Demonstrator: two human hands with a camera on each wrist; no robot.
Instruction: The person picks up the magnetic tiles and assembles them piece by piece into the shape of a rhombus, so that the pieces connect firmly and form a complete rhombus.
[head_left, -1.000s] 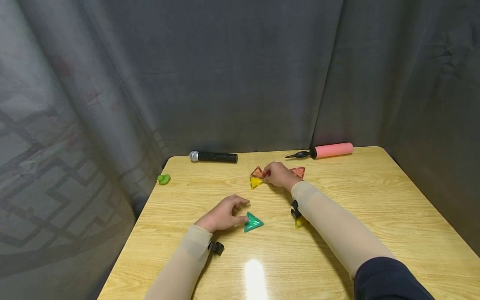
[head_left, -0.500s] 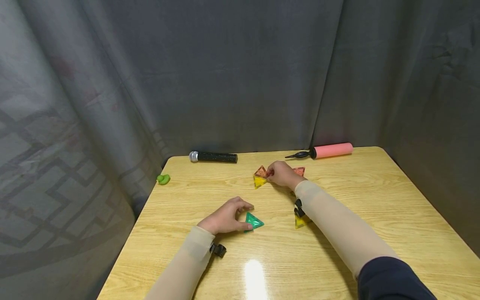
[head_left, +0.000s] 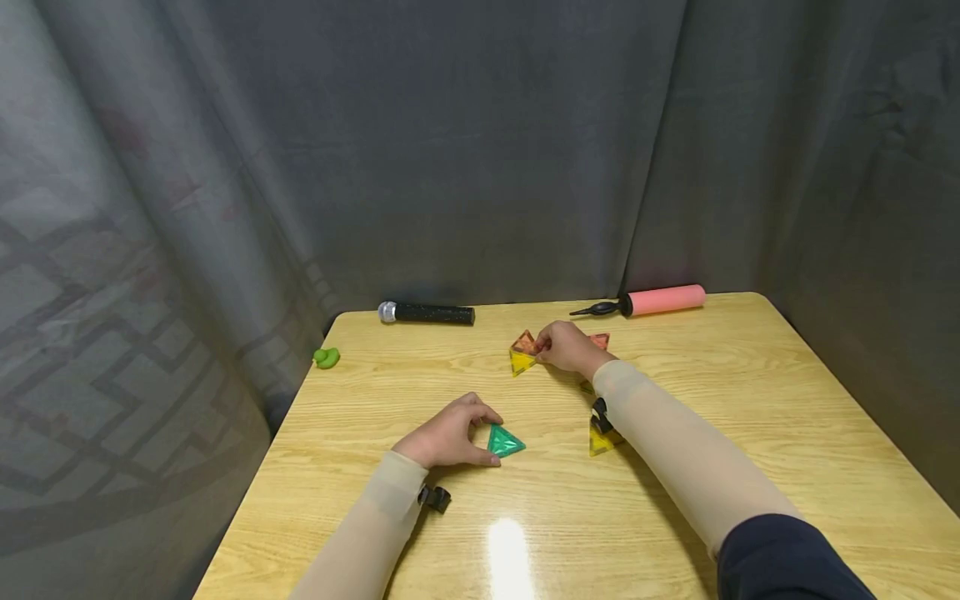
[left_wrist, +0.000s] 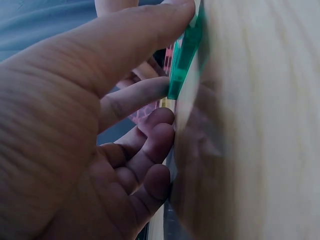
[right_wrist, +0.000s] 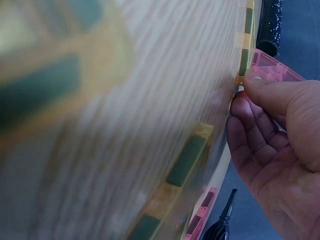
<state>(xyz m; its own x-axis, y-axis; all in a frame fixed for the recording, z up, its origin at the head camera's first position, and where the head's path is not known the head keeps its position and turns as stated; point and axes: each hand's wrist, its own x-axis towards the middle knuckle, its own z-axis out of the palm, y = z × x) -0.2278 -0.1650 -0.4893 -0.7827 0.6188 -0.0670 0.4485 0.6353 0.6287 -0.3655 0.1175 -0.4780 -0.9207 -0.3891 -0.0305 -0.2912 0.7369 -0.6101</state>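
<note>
My left hand (head_left: 453, 433) pinches a green triangular magnetic tile (head_left: 506, 441) flat on the table, thumb on the near side and forefinger on the far side. The left wrist view shows the green tile (left_wrist: 185, 57) edge-on between those fingers. Farther back, my right hand (head_left: 568, 346) pinches the corner of a red triangular tile (head_left: 523, 341); a yellow triangular tile (head_left: 521, 362) adjoins it in front. In the right wrist view the red tile (right_wrist: 272, 67) looks pink and tilts up from the yellow tile (right_wrist: 245, 50), thumb at their shared corner.
Behind the right hand lies another red tile (head_left: 599, 340), partly covered. Another yellow tile (head_left: 602, 442) shows under the right wrist. Along the back edge lie a black microphone (head_left: 427, 313) and a pink hand pump (head_left: 663, 301). A small green object (head_left: 327, 358) sits far left.
My right hand has drawn the joined red and yellow tiles a little to the right. My left thumb and forefinger have come round the green tile, which has shifted slightly left.
</note>
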